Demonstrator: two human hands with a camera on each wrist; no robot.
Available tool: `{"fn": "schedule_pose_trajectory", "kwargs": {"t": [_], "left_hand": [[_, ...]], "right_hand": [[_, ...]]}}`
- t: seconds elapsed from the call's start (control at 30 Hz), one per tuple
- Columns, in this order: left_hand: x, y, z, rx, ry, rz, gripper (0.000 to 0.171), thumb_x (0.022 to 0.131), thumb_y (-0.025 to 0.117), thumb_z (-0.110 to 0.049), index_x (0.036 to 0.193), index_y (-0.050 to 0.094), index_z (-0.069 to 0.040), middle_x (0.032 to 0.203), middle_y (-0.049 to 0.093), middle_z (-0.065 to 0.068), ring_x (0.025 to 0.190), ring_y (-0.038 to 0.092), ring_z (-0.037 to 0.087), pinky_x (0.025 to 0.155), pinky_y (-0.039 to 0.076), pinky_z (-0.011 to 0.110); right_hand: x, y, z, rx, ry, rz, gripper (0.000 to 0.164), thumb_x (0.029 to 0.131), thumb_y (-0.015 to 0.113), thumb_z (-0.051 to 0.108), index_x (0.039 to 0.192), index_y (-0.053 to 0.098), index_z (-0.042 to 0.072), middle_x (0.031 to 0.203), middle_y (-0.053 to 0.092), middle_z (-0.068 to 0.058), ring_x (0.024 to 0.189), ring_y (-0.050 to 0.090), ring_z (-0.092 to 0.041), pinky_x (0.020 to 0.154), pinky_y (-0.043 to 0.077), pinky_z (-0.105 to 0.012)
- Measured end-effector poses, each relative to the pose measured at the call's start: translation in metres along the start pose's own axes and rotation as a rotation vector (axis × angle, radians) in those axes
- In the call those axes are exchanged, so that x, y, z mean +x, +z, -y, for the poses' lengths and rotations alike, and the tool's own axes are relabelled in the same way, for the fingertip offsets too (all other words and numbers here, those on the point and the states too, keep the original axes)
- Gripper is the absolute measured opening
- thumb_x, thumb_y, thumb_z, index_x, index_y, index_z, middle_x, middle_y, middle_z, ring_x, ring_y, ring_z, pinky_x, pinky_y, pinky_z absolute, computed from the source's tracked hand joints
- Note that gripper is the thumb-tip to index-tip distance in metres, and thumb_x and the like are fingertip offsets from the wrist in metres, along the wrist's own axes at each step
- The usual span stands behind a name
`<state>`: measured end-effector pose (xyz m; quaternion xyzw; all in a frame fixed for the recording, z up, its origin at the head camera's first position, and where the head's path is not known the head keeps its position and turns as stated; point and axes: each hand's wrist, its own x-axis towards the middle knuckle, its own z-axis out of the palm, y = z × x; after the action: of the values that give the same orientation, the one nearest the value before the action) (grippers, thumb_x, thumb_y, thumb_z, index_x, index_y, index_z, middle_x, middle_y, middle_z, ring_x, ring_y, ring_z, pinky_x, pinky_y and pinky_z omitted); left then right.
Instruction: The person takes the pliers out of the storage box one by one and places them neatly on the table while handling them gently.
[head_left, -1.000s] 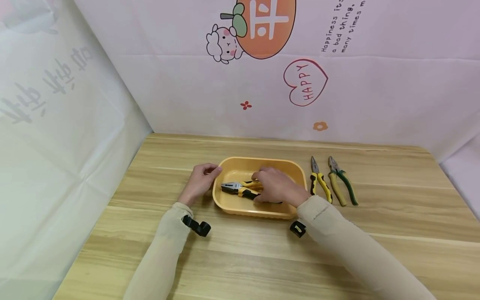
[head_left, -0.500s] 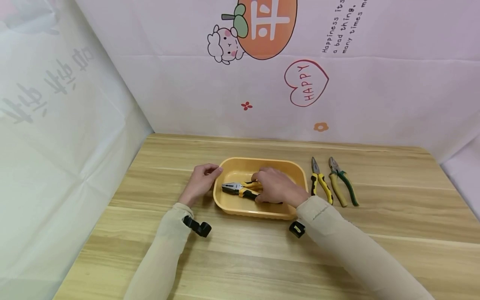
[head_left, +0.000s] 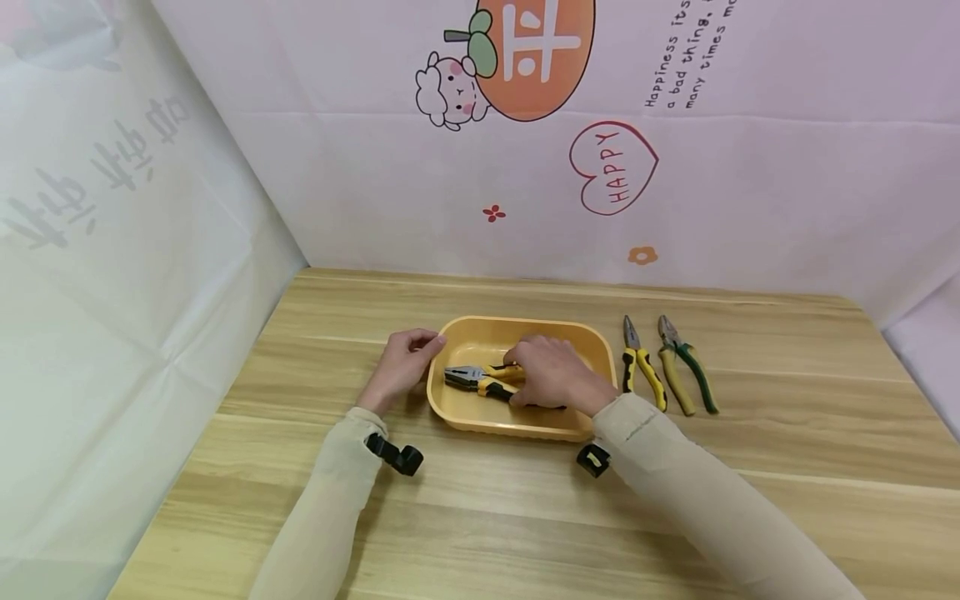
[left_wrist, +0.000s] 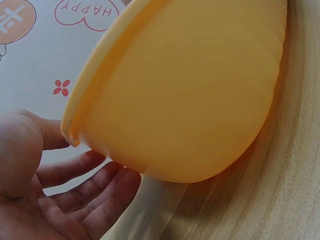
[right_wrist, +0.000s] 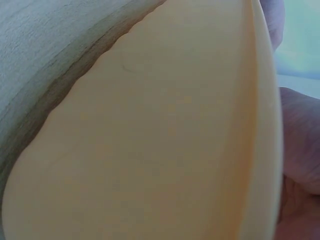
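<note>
A yellow-orange plastic tray [head_left: 517, 430] with a rounded rim stands on the table. Inside it lies a pair of combination pliers [head_left: 463, 377], grey jaws pointing left, with yellow and black handles. My right hand [head_left: 558, 372] reaches into the tray and grips those handles, covering most of them. At the left end, my left hand [head_left: 402, 364] holds the tray, thumb at the rim and fingertips against the outer wall, as the left wrist view shows. In the right wrist view the tray wall [right_wrist: 150, 130] hides the pliers and most of the right hand.
Right of the tray lie long-nose pliers [head_left: 641, 367] with yellow and black handles. Beside them are pliers with green handles [head_left: 697, 375], one handle faded yellowish. The wooden table [head_left: 465, 517] meets a printed white cloth [head_left: 375, 183] at the back and another cloth at the left.
</note>
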<state>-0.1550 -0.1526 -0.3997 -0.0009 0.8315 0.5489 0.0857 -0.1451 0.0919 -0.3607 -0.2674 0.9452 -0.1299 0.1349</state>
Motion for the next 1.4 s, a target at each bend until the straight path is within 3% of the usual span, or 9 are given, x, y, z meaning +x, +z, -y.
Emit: {"fn": "schedule_pose_trajectory", "kwargs": {"t": [0.33,0.6,0.83,1.0,1.2,1.4], "left_hand": [[0.001,0.000,0.002,-0.006,0.001,0.002,0.033,0.104,0.059,-0.024,0.122,0.068,0.002,0.111,0.066,0.015,0.101,0.059,0.024,0.086,0.049,0.033],[0.001,0.000,0.001,-0.007,0.007,-0.001,0.032,0.104,0.059,-0.023,0.122,0.068,0.002,0.110,0.066,0.016,0.099,0.060,0.024,0.084,0.050,0.031],[0.001,0.000,0.002,-0.017,0.004,-0.002,0.032,0.104,0.060,-0.023,0.122,0.068,0.002,0.110,0.067,0.016,0.099,0.061,0.024,0.086,0.052,0.034],[0.002,0.001,0.003,-0.010,0.010,-0.002,0.032,0.104,0.060,-0.023,0.122,0.068,0.002,0.111,0.067,0.015,0.100,0.061,0.025,0.086,0.051,0.034],[0.001,0.001,0.003,-0.014,0.009,-0.004,0.031,0.104,0.060,-0.023,0.121,0.068,0.002,0.110,0.067,0.016,0.099,0.060,0.024,0.084,0.050,0.032],[0.001,0.001,0.002,-0.004,0.020,-0.010,0.032,0.104,0.059,-0.022,0.121,0.068,0.003,0.111,0.066,0.017,0.100,0.060,0.024,0.085,0.049,0.033]], "right_hand": [[-0.002,-0.001,-0.002,-0.003,-0.012,-0.025,0.055,0.079,0.089,0.029,0.126,0.071,0.006,0.123,0.069,-0.010,0.088,0.062,-0.019,0.065,0.049,-0.037],[-0.009,-0.009,-0.003,-0.009,-0.023,-0.057,0.055,0.079,0.089,0.031,0.125,0.072,0.006,0.121,0.070,-0.010,0.100,0.066,-0.027,0.070,0.052,-0.044],[-0.016,-0.016,-0.002,0.002,-0.028,-0.088,0.055,0.080,0.088,0.033,0.125,0.072,0.007,0.121,0.071,-0.008,0.080,0.064,-0.017,0.066,0.050,-0.038],[-0.020,-0.020,-0.002,-0.011,-0.036,-0.123,0.056,0.080,0.088,0.036,0.125,0.072,0.009,0.121,0.072,-0.008,0.098,0.069,-0.026,0.078,0.055,-0.047],[-0.025,-0.030,-0.001,0.006,-0.015,-0.143,0.060,0.079,0.089,0.037,0.129,0.070,0.010,0.127,0.068,-0.011,0.112,0.065,-0.033,0.085,0.053,-0.053],[-0.030,-0.039,0.000,0.032,-0.013,-0.172,0.062,0.078,0.089,0.036,0.130,0.069,0.010,0.125,0.068,-0.013,0.097,0.067,-0.028,0.067,0.051,-0.039]]}}
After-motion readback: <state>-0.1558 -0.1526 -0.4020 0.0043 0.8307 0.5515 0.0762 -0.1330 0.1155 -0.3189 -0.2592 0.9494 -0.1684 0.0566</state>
